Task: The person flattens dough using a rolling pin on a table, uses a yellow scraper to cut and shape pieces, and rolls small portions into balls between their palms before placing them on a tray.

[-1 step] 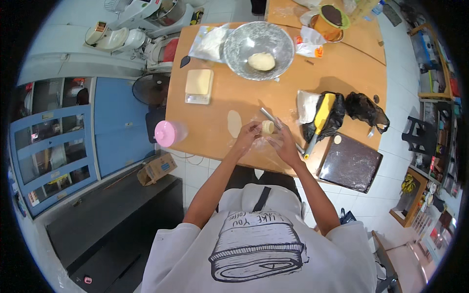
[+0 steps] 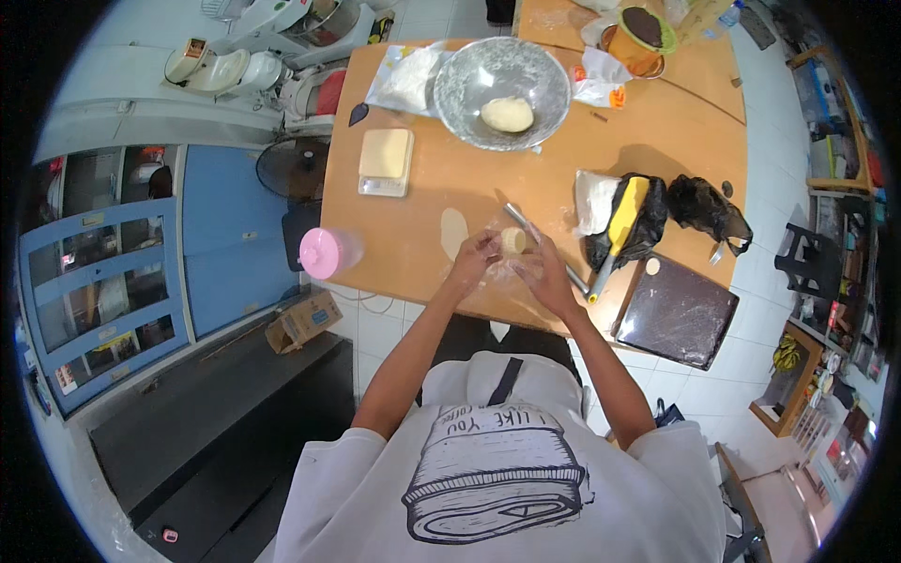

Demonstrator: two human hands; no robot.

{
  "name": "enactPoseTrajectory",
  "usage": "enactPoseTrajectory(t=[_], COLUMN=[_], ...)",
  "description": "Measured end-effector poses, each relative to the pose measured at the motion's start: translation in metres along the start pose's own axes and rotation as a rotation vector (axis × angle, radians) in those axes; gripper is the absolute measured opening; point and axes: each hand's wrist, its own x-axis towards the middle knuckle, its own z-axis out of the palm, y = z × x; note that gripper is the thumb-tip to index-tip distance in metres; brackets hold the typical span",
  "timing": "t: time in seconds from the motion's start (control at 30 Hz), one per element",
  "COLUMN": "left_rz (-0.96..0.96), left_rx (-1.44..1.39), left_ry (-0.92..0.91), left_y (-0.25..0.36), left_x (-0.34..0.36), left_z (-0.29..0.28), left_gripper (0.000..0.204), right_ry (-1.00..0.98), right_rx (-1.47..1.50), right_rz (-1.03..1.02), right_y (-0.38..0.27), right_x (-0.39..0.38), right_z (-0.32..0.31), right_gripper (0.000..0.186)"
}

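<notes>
Close to the table's front edge, a small pale dough piece (image 2: 512, 241) with a ridged side sits between my two hands. My left hand (image 2: 480, 253) has its fingertips closed on its left side. From the right, my right hand (image 2: 541, 270) holds it with thumb and fingers. A metal rod (image 2: 575, 279) lies slantwise, passing partly beneath my right hand. Left of my hands, a flat oval sheet of dough (image 2: 454, 232) rests on the table. A dark baking tray (image 2: 678, 314) at the right carries one small pale dough round (image 2: 652, 266).
Farther back stand a steel bowl (image 2: 460, 113) with a dough ball (image 2: 507, 114), a bag of flour (image 2: 409, 83) and a scale (image 2: 385, 188) bearing a pale block. A pink-lidded jar (image 2: 321, 253) is at left. A yellow spatula (image 2: 625, 220) lies on black plastic (image 2: 651, 235) at right.
The whole view has shifted slightly. Both hands stay around the dough piece, with hardly any visible change in their hold.
</notes>
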Motion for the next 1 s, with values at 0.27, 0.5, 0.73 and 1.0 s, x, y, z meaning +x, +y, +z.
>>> enactPoseTrajectory(t=[0.27,0.5,0.73,1.0], left_rz=[0.026,0.018,0.079,0.254], left_rx=[-0.235,-0.038,0.132,0.081], left_ry=[-0.045,-0.085,0.082,-0.264], left_y=[-0.002,-0.014,-0.027,0.000], left_x=[-0.025,-0.044,-0.045,-0.036], left_z=[-0.037,-0.083,-0.152,-0.160], left_gripper=[0.022,0.026,0.040,0.047], right_ry=[0.051,-0.012,-0.086,-0.024], right_rx=[0.071,0.267,0.877,0.111], right_rz=[0.012,0.192,0.481,0.151], right_y=[-0.015,-0.003,-0.013,-0.028], right_x=[0.021,0.016,0.021,0.032], right_z=[0.046,0.075,0.118,0.156], right_gripper=[0.066,0.046,0.041,0.057])
